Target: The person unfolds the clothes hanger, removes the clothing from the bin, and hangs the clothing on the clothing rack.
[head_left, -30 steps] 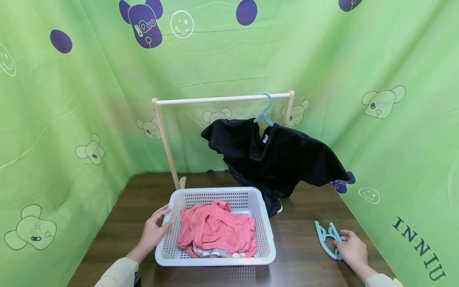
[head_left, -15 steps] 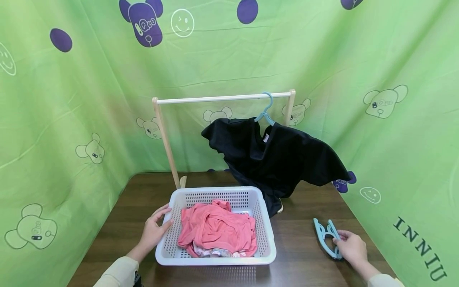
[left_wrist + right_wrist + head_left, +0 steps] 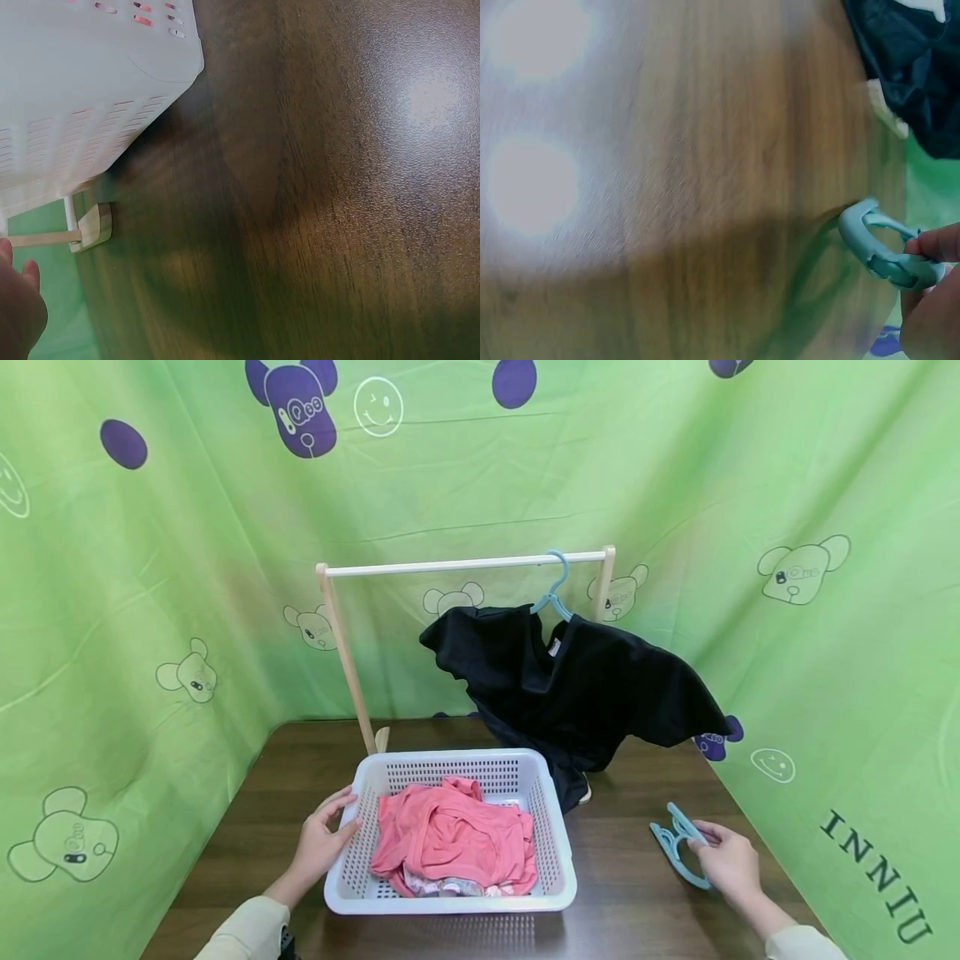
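My right hand [image 3: 729, 858] pinches a light blue folding hanger [image 3: 684, 852] between thumb and fingers over the right side of the table. In the right wrist view, the hanger [image 3: 866, 240] is tilted, folded into a loop, and casts a shadow on the wood. My left hand [image 3: 321, 842] rests its fingertips on the left side of a white plastic basket [image 3: 450, 906], with thumb and fingers spread. Inside the basket lies a crumpled pink garment [image 3: 461, 839], with a patterned cloth [image 3: 450, 887] partly showing under it. Only part of my left hand [image 3: 19, 307] appears in the left wrist view.
Behind the basket stands a small clothes rack [image 3: 442, 566] with a white bar and wooden posts. A black shirt [image 3: 585, 685] hangs from its right part on another blue hanger [image 3: 553, 589], its hem reaching the table [image 3: 615, 893]. A green printed curtain [image 3: 480, 485] surrounds the table.
My right hand has moved slightly forward and left with the hanger, which has turned in its fingers. My left hand and the basket have stayed in place.
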The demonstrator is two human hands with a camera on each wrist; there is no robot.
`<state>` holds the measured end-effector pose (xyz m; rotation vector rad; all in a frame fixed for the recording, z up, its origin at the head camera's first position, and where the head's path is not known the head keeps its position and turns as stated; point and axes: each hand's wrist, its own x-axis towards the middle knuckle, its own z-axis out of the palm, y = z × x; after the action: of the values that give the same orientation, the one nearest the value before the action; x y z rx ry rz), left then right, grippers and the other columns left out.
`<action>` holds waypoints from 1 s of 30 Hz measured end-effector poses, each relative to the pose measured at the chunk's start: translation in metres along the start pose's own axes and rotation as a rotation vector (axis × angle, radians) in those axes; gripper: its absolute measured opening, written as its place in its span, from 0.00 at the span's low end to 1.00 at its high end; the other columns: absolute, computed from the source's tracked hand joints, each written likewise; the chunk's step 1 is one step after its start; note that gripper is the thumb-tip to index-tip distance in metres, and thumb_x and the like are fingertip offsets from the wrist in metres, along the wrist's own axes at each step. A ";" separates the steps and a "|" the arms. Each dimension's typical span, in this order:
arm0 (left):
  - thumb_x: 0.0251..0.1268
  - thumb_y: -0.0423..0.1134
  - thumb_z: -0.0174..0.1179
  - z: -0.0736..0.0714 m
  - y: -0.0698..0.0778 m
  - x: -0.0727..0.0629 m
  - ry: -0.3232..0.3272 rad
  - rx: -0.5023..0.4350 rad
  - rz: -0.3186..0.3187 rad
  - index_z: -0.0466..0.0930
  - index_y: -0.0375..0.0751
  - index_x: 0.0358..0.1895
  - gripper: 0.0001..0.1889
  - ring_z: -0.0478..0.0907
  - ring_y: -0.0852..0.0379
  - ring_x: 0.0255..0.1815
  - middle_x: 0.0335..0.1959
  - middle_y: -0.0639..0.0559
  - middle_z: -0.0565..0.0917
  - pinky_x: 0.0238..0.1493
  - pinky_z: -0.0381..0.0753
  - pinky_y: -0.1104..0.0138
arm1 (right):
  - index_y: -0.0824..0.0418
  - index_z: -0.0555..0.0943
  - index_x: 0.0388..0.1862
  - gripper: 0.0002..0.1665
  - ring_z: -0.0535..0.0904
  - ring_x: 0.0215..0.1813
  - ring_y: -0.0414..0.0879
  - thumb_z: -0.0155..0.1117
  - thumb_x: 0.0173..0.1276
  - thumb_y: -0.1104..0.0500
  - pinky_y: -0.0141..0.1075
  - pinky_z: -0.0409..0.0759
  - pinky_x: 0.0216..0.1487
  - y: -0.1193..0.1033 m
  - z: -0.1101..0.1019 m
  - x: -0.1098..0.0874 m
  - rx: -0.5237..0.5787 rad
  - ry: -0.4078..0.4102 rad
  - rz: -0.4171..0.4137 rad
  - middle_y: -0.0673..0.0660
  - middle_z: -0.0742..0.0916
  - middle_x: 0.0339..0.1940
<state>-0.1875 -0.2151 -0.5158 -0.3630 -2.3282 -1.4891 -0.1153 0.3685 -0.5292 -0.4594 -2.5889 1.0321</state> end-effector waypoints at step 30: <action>0.52 0.23 0.69 -0.001 -0.016 0.003 -0.018 -0.004 -0.042 0.81 0.26 0.51 0.19 0.72 0.39 0.62 0.59 0.36 0.77 0.59 0.72 0.54 | 0.76 0.72 0.62 0.24 0.85 0.35 0.35 0.61 0.70 0.67 0.27 0.81 0.41 -0.098 0.005 -0.002 0.715 -0.190 0.131 0.44 0.88 0.35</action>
<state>-0.1962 -0.2222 -0.5274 -0.3315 -2.3613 -1.5160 -0.1331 0.2972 -0.4640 -0.3523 -2.1347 2.0045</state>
